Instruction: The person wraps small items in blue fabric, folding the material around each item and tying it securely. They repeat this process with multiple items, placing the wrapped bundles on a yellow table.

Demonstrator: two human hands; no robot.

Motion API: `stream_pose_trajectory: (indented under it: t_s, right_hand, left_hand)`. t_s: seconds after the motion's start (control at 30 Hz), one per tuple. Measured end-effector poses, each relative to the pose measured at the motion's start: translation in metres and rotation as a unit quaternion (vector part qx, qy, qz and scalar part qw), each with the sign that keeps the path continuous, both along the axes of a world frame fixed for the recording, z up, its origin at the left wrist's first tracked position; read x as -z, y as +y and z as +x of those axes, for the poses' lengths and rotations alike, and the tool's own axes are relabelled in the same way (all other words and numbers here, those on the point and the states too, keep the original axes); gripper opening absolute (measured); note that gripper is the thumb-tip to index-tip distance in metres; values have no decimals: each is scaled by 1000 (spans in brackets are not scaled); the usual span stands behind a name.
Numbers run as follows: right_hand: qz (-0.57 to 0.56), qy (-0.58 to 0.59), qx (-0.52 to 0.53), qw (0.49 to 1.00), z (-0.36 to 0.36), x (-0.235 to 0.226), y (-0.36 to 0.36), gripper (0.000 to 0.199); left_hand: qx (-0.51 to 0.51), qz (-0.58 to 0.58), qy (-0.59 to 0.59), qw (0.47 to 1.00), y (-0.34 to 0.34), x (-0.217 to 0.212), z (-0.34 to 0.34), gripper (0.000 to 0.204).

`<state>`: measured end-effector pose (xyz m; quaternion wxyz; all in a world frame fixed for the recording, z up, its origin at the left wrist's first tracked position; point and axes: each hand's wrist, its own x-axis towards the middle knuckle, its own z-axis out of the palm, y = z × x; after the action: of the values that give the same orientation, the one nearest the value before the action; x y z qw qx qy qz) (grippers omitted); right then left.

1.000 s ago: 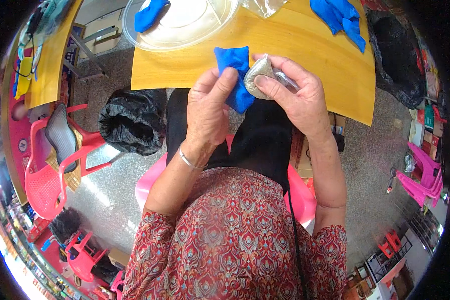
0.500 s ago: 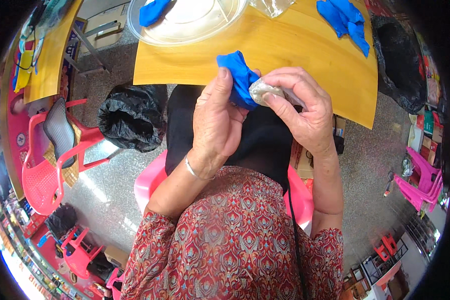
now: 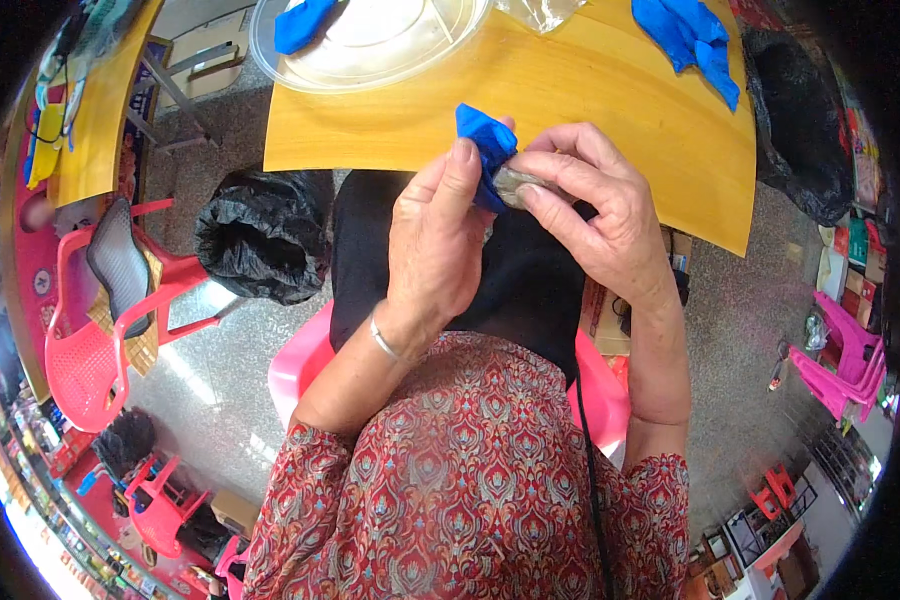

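At the far left one red plastic chair (image 3: pixel 90 330) is standing on the speckled floor, and just right of it one crumpled black plastic bag (image 3: pixel 260 245) is lying beside the edge of the yellow wooden tabletop (image 3: pixel 610 90). On that tabletop one round clear plastic tray (image 3: pixel 370 45) is carrying one blue cloth piece (image 3: pixel 300 22) at its left rim. Below the tabletop's near edge, over the person's dark lap, the left hand (image 3: pixel 440 245) is pinching a small crumpled blue cloth (image 3: pixel 485 150) between thumb and fingers, pressing it against a small grey-silver object (image 3: pixel 518 182). The right hand (image 3: pixel 595 205) is closing around that object from the right, fingers curled over it, so most of it is hidden and its shape cannot be told. The two hands are touching at the cloth. Farther right, near the tabletop's far corner, one more bunched blue cloth (image 3: pixel 690 35) is lying, well apart from the hands, making three blue pieces in all. A second black bag (image 3: pixel 800 130) is sitting off the tabletop's right edge.
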<state>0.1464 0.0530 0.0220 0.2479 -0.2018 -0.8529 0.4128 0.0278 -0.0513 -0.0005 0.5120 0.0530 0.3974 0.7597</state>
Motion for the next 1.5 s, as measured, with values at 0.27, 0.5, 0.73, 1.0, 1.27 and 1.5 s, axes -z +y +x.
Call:
stream_pose_trajectory:
  t_s: [0.27, 0.5, 0.73, 1.0, 1.27, 1.5]
  right_hand:
    - [-6, -33, -15, 999, -2, 2, 2, 18]
    - [-128, 19, -18, 991, -2, 21, 6, 16]
    - [-331, 82, 36, 939, 2, 32, 7, 19]
    - [-311, 97, 65, 943, 1, 28, 6, 18]
    - [-277, 106, 67, 953, 1, 26, 5, 18]
    - [-78, -5, 59, 995, -8, 15, 0, 18]
  left_hand:
    - [20, -33, -7, 999, -1, 9, -3, 40]
    - [45, 4, -4, 999, 2, 8, -5, 40]
    - [-112, -48, 224, 967, 2, 7, -4, 30]
    - [-108, -93, 669, 730, -3, 19, -3, 24]
    - [-99, -76, 663, 738, 6, 27, -10, 13]
    - [-175, -74, 549, 814, 10, 38, -3, 10]
